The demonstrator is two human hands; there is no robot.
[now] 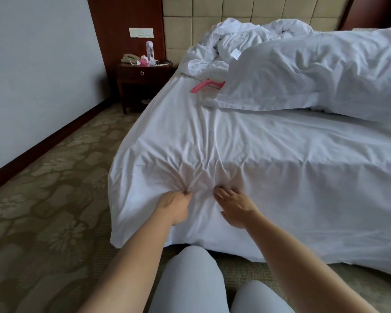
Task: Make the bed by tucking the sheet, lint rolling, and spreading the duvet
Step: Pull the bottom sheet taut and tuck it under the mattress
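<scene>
A white sheet [246,145] covers the mattress and hangs loose over the near corner of the bed. My left hand [175,205] pinches a gathered bunch of that sheet on the bed's side, with creases fanning out from the grip. My right hand [234,207] lies beside it with its fingers spread flat on the sheet. A pink lint roller [204,84] lies on the sheet further up the bed, beside a white pillow [314,73]. The crumpled white duvet [242,41] is heaped against the headboard.
A dark wooden nightstand [142,80] with a phone and small items stands left of the bed by the wall. Patterned carpet [50,211] runs between the wall and the bed. My knees in light trousers [190,283] are on the floor at the bed's corner.
</scene>
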